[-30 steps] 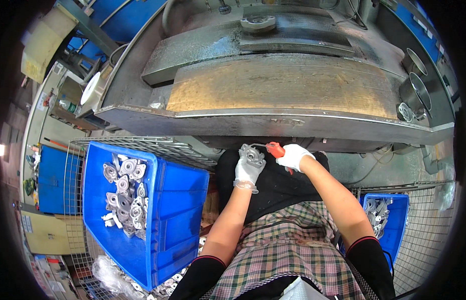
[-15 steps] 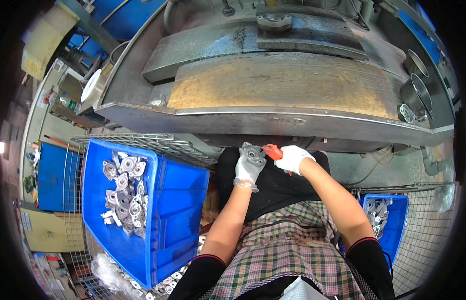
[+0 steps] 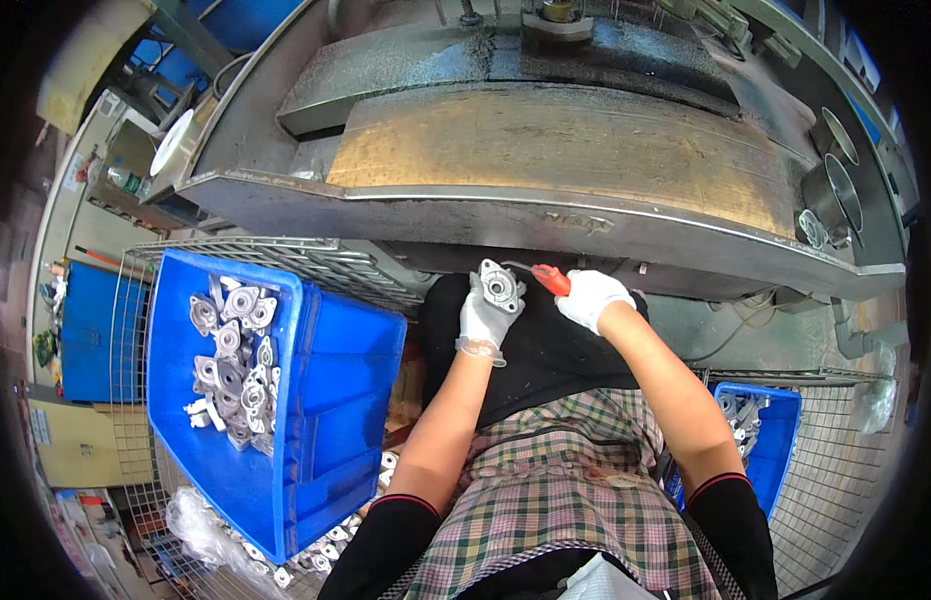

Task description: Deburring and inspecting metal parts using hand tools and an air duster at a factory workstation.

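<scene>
My left hand [image 3: 484, 322], in a white glove, grips a grey metal flange casting [image 3: 500, 287] with a round ringed centre and a lug at its top. The gloved right hand [image 3: 592, 300] is closed around the red handle of a hand tool [image 3: 553, 281]. From that handle a thin metal tip points left toward the casting's upper edge; whether it touches cannot be made out. Both hands are over my dark-clad lap, just below the bench's front edge.
A metal bench [image 3: 545, 150] with a raised front lip spans the far side. On the left, a large blue bin [image 3: 345, 350] holds several castings [image 3: 227, 342]. A smaller blue bin [image 3: 780, 435] sits at right beside wire mesh [image 3: 830, 460]. Metal cups [image 3: 831, 197] stand at the bench's right end.
The casting has turned, so its ringed face shows more fully. The tool's thin tip has come into sight. My view has shifted, putting bench and bins higher in the picture.
</scene>
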A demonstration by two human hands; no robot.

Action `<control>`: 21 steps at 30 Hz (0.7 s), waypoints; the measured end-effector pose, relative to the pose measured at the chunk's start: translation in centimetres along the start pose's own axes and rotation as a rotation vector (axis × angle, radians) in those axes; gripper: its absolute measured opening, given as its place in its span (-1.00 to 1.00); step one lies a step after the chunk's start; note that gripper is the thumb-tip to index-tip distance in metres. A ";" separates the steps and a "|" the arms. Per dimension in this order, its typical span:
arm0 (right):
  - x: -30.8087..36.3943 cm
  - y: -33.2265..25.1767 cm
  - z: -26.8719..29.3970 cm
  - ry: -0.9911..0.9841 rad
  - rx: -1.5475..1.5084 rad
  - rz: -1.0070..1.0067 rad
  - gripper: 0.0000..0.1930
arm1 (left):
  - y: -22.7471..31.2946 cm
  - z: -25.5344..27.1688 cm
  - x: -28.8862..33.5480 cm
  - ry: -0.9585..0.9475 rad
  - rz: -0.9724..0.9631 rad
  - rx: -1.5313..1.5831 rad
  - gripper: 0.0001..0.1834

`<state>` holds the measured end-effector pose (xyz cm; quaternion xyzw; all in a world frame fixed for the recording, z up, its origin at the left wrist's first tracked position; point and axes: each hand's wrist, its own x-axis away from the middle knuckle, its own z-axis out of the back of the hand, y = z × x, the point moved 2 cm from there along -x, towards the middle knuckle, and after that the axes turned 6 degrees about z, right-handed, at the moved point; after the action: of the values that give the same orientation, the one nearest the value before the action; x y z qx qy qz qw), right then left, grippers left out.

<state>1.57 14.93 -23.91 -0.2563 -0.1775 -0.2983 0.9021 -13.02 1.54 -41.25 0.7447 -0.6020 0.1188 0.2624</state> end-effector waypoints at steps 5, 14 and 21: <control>0.2 -0.5 -0.1 -0.013 0.007 0.015 -0.60 | 0.0 -0.2 0.1 -0.022 0.000 -0.003 -0.31; 0.8 -2.4 -0.4 0.013 0.007 0.065 -0.63 | -0.4 0.7 -0.7 -0.011 -0.010 0.076 -0.40; 4.3 -1.5 0.0 -0.094 0.108 0.073 -0.64 | -0.5 2.4 -2.8 -0.234 0.039 0.335 -0.40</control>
<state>3.85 12.00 -21.34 -0.2276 -0.2262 -0.2427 0.9155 -13.51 2.68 -44.74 0.7748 -0.6147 0.1348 0.0608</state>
